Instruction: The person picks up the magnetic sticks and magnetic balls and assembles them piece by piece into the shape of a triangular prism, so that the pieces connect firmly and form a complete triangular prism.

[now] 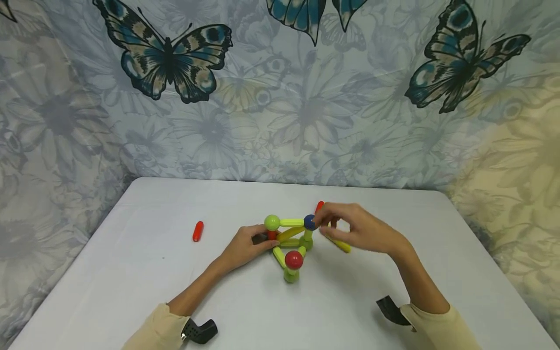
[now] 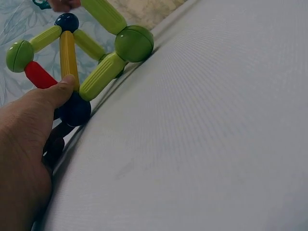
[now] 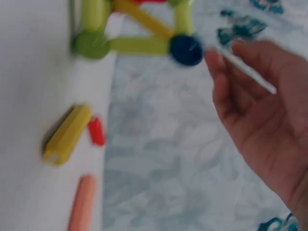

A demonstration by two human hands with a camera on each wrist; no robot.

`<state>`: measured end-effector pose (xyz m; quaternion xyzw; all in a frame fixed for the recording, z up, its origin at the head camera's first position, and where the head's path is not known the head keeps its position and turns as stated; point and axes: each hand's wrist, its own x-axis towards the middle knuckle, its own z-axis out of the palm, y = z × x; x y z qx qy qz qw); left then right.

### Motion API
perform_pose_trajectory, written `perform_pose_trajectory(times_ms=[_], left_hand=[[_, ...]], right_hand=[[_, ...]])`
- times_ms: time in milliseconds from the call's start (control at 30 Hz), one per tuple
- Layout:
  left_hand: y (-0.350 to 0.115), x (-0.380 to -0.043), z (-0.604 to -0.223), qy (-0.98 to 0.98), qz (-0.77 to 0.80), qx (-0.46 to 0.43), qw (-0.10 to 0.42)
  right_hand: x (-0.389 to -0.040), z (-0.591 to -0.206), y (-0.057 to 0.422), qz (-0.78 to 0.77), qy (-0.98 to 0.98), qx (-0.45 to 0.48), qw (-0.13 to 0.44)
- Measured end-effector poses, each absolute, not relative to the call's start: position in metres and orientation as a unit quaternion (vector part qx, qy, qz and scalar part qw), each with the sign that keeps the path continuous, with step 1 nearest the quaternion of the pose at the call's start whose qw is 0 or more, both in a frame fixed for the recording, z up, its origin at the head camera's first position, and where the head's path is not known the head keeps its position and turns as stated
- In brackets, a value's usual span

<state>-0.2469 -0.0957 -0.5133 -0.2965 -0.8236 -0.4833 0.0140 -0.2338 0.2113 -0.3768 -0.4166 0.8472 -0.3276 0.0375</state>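
A frame of rods and balls (image 1: 291,222) stands at the table's middle, with light-green rods, a red rod and a slanting yellow rod (image 2: 68,55). A red ball (image 1: 294,260) tops its near corner. My left hand (image 1: 248,247) grips the left corner; its thumb lies over the yellow rod's lower end, just above a dark-blue ball (image 2: 76,109). The other fingers are mostly hidden behind. At the upper right corner, the bent fingers of my right hand (image 1: 354,224) are right at another blue ball (image 3: 186,49), not wrapped round it, thumb apart from the index finger.
A loose red rod (image 1: 198,231) lies left of the frame. Beyond the right hand lies another red rod (image 1: 320,206), and under it a yellow rod (image 3: 67,134). In the right wrist view an orange-red rod (image 3: 83,204) lies nearby. Patterned cloth (image 1: 306,121) rises behind the white table (image 1: 131,253).
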Motion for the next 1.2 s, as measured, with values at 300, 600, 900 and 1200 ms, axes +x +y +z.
perform_pose_trajectory(times_ms=[300,600,900,1200], left_hand=[[-0.096,-0.247,-0.518,-0.827,-0.481,-0.293,0.007],[-0.095,-0.247,-0.518,-0.832,-0.478,-0.283,-0.002],[-0.097,-0.247,-0.513,-0.828,-0.482,-0.287,0.003],[-0.098,-0.246,-0.513,-0.829,-0.476,-0.292,0.009]], right_hand=[[-0.282,-0.447,0.22,-0.131,0.944,-0.302,0.011],[-0.28,-0.445,0.227,-0.072,0.959,-0.272,0.042],[-0.277,-0.427,0.234,-0.09,0.954,-0.286,0.022],[-0.225,-0.363,0.217,-0.148,0.881,-0.429,-0.132]])
